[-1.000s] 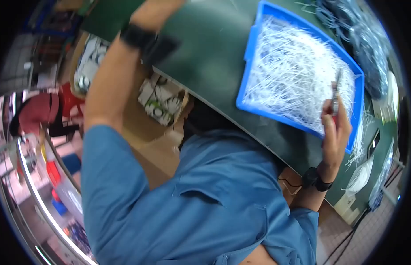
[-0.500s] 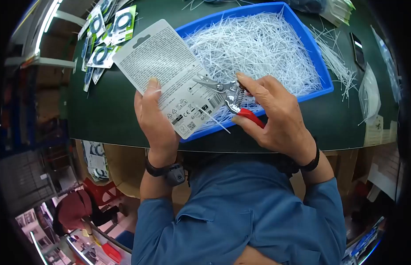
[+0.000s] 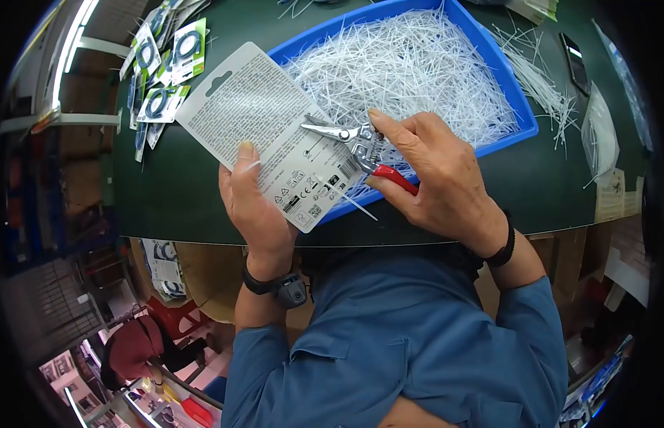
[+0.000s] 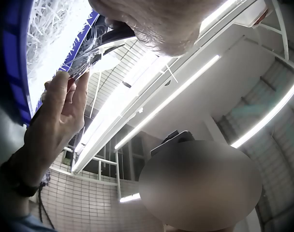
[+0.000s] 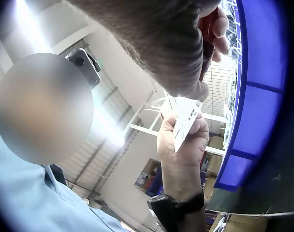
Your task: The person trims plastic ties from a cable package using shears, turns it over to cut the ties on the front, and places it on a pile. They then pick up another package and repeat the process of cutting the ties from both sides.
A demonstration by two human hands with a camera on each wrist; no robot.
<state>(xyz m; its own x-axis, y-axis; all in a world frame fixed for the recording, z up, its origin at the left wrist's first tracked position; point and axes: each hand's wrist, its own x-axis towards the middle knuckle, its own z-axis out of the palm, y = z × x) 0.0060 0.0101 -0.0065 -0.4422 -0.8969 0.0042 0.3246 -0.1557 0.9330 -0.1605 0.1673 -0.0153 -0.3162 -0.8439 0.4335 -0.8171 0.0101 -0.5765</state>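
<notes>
In the head view my left hand (image 3: 257, 214) grips a printed packaging card (image 3: 239, 118) by its lower edge, thumb on the text side. A white cable tie (image 3: 359, 205) sticks out past the card's lower right edge, and a short white bit shows by the thumb. My right hand (image 3: 446, 178) holds red-handled pruning shears (image 3: 396, 177), their slightly parted blades overlapping the card's middle. In the right wrist view the card (image 5: 185, 125) appears nearly edge-on in the left hand (image 5: 181, 150). The left wrist view shows the right hand (image 4: 62, 111) around the shears.
Behind the card is a blue bin (image 3: 526, 114) heaped with white plastic strips (image 3: 417, 71). Packaged coils on cards (image 3: 157, 103) are piled at the left. To the right lie loose strips (image 3: 542, 85), a phone (image 3: 576, 64) and a clear bag (image 3: 599, 135).
The left hand was stretched to the upper left and now holds the card before me. The shears have come from over the bin to the card, and in the last half second shifted slightly left.
</notes>
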